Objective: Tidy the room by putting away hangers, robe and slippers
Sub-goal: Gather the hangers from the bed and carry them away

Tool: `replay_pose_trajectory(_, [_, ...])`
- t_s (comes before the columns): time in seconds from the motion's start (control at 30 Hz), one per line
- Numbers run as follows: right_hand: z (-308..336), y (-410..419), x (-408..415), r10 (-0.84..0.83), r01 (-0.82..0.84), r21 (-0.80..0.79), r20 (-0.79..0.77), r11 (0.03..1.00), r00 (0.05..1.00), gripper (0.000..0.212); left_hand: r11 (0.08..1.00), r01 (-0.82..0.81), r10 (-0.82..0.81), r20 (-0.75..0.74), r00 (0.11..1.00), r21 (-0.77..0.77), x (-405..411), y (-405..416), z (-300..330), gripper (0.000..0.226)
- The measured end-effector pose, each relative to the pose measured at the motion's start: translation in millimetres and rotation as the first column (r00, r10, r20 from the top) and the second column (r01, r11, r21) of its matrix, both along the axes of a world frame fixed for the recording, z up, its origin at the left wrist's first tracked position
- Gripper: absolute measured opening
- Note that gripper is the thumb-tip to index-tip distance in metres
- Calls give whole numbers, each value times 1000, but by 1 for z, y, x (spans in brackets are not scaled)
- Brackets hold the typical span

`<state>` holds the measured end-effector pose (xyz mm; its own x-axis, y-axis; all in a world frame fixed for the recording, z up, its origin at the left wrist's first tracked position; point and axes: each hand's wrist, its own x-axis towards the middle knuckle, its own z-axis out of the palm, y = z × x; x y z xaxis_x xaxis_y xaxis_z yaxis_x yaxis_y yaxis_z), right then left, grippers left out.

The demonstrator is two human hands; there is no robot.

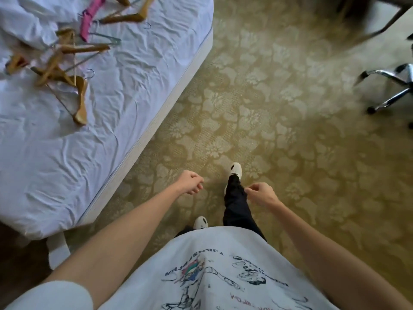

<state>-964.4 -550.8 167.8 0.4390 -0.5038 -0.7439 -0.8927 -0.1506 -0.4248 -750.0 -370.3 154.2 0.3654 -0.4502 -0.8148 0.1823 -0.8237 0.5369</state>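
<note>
Several wooden hangers (64,70) lie in a loose pile on the white bed sheet at the upper left, mixed with a pink hanger (89,16) and thin metal hangers (105,39). My left hand (190,182) hangs over the carpet beside the bed corner, fingers loosely curled, holding nothing. My right hand (260,194) hovers near my right trouser leg, fingers also loosely curled and empty. Both hands are well below and to the right of the hangers. No robe is in view. White footwear (235,168) is on my feet.
The bed (138,135) fills the left side, its edge running diagonally. Patterned green-gold carpet (290,130) covers the floor. A chrome swivel-chair base (393,86) with castors stands at the right edge, and a dark furniture leg (384,21) is at the top right.
</note>
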Motion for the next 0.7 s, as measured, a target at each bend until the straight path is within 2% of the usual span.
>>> replay_pose_trajectory(0.1, [-15,-76,25,-52,52,1,-70,999,996,22,1000,-1,1,7,1000,-23,41,-89,-6,16])
replay_pose_trajectory(0.27, [-25,-205,110,-55,55,1,-49,998,997,25,999,-47,47,38,998,-9,131,-216,-9,15])
replay_pose_trajectory(0.4, [-7,-283,212,93,-93,-3,-2,996,996,26,992,-110,105,70,992,63,194,-269,1,15])
replay_pose_trajectory(0.57, [17,-343,350,291,-292,-14,126,956,948,21,934,-348,340,94,936,84,262,-293,-2,15])
replay_pose_trajectory(0.7, [34,-368,470,467,-471,-21,185,882,865,18,853,-512,509,59,859,99,322,-307,-12,14])
